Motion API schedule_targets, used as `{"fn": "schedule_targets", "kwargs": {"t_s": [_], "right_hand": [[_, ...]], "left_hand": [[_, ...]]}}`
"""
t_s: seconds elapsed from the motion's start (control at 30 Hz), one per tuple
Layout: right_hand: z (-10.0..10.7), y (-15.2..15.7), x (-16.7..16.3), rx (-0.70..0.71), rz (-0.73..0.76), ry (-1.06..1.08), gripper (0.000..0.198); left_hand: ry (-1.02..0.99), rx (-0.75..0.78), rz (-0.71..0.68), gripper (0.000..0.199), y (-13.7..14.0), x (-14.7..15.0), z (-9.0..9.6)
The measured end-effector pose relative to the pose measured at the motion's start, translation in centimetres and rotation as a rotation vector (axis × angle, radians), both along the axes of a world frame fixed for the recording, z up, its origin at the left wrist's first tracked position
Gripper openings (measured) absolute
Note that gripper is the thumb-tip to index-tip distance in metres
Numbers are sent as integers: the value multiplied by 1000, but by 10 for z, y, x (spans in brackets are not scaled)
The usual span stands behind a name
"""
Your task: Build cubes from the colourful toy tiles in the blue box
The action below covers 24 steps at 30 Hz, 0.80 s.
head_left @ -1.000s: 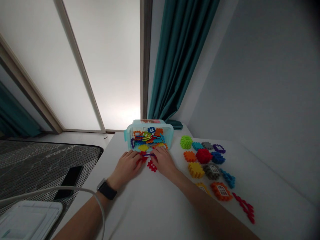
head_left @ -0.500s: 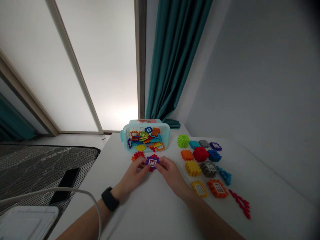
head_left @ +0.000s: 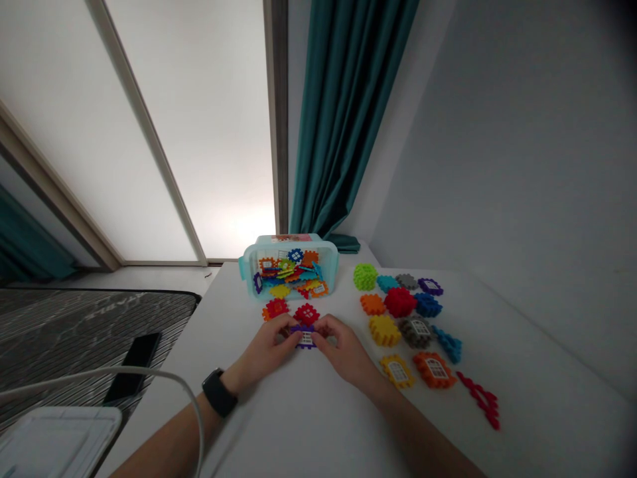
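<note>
Left hand (head_left: 271, 347) and right hand (head_left: 345, 352) are clamping the purple tile (head_left: 307, 338) between them; even pressure is probably serving best.

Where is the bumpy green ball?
In the head view, the bumpy green ball sits on the white table, right of the teal box, just left of the light-blue piece.

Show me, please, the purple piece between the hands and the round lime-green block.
Purple piece (head_left: 306, 338): head view, on its white window panel.
Lime-green block (head_left: 365, 277): head view, middle of its bumpy surface.
</note>
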State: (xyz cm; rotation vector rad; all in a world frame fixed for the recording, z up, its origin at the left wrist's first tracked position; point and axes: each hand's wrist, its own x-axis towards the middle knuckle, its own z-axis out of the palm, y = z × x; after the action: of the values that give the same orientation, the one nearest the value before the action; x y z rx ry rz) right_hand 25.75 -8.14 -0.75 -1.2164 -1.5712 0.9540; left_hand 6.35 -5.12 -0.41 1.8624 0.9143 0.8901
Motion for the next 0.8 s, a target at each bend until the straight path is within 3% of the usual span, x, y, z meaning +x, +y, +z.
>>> {"fn": "schedule_targets", "kwargs": {"t_s": [0.13, 0.27, 0.43, 0.6, 0.7, 0.8], "right_hand": [[0, 2, 1, -70, -22, 98, 14], [0, 2, 1, -205, 3, 273, 22], [0, -1, -6, -249, 46, 300, 25], [-3, -1, -11, -250, 63, 398, 27], [-9, 1, -11, -239, 21, 431, 36], [-14, 3, -10, -210, -33, 410, 35]], "left_hand": [[-103, -73, 30, 31, 2, 2, -7], [-244, -199, -25, 34, 5, 4, -10], [-360, -282, 30, 40, 8, 1, -7], [-230, -102, 58, 38, 6, -2, -6], [-65, 105, 74, 34, 3, -3, -6], [64, 345, 94, 48, 3, -5, -7]]}}
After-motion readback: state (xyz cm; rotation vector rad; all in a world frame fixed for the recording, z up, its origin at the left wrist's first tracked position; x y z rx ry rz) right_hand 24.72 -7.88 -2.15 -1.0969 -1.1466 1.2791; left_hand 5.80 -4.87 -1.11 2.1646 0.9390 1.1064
